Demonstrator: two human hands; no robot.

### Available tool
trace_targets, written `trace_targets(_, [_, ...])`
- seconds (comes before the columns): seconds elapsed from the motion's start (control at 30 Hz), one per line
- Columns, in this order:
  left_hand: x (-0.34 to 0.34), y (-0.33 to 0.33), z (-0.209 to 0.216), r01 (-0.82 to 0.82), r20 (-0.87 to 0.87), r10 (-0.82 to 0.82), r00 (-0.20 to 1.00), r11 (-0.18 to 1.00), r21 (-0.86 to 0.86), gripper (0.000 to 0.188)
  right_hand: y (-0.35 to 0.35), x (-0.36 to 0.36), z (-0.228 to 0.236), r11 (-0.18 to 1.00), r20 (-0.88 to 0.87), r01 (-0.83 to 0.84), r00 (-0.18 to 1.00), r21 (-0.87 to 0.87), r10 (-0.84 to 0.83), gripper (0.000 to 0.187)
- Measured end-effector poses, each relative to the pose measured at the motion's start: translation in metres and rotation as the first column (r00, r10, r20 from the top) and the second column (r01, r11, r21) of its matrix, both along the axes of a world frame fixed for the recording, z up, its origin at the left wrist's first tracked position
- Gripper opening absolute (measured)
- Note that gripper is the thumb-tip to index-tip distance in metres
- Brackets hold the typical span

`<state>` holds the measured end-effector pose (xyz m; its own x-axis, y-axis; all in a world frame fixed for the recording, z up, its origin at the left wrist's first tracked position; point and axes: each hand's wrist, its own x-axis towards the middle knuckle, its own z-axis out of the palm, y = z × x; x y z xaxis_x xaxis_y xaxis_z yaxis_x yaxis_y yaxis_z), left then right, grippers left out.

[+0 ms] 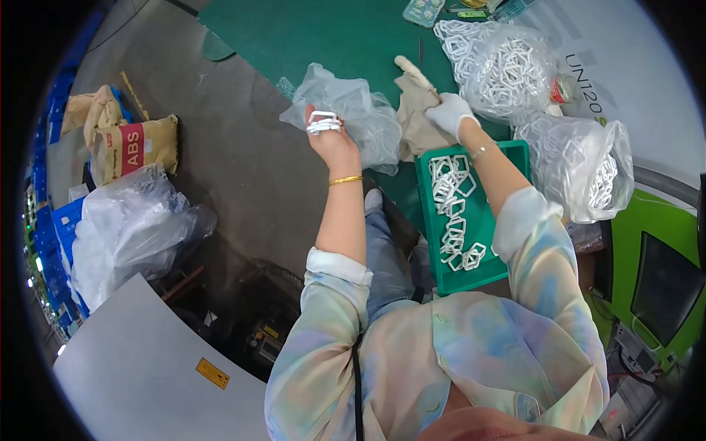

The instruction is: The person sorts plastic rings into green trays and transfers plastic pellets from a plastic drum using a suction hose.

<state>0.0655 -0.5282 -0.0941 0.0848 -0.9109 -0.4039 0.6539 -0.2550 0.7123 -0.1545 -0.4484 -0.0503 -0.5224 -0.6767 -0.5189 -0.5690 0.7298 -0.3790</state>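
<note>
The frames (323, 123) in the left grip (332, 144) are white; the bangle (346, 179) at its wrist is gold. Just beside it, the plastic bag (370, 121) is milky and see-through. The right grip (450, 117) is gloved white, against a beige-grey cloth (415, 109). Behind that grip, a green tray (485, 220) carries more white pieces (446, 192). The sleeves (323, 331) mottle pastel blue, lilac, yellow and peach behind both grips.

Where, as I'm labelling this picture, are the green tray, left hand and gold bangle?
Green tray (480, 219), head view: its bare floor.
Left hand (332, 142), head view: the palm.
Gold bangle (346, 179), head view: its visible band.
</note>
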Motion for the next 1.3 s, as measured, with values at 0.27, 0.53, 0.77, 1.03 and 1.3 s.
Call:
trace_targets(0.27, [-0.078, -0.004, -0.014, 0.124, -0.132, -0.121, 0.984, 0.992, 0.015, 0.045, 0.027, 0.014, 0.18, 0.784, 0.34, 0.306, 0.932, -0.54, -0.129, 0.03])
trace_targets(0.53, [-0.088, -0.01, 0.005, 0.602, -0.382, -0.559, 0.736, 0.798, -0.007, 0.039, -0.005, -0.003, 0.047, 0.972, -0.125, 0.109, 0.983, -0.209, -0.137, 0.044])
trace_targets(0.77, [0.008, -0.027, 0.047, 0.552, 0.281, -0.503, 0.818, 0.823, -0.135, 0.032, -0.008, 0.004, 0.014, 0.977, -0.198, 0.077, 0.973, -0.199, -0.117, 0.057])
trace_targets(1.03, [-0.054, 0.041, 0.143, 0.746, -0.649, -0.672, 0.357, 0.623, -0.236, 0.036, 0.119, 0.027, 0.134, 0.748, 0.053, 0.393, 0.899, -0.535, -0.434, 0.041])
trace_targets(1.3, [-0.12, 0.16, 0.204, 0.909, -0.926, -0.376, -0.037, 0.373, -0.188, 0.026, 0.316, 0.096, 0.189, 0.489, 0.229, 0.571, 0.772, -0.66, -0.593, 0.021])
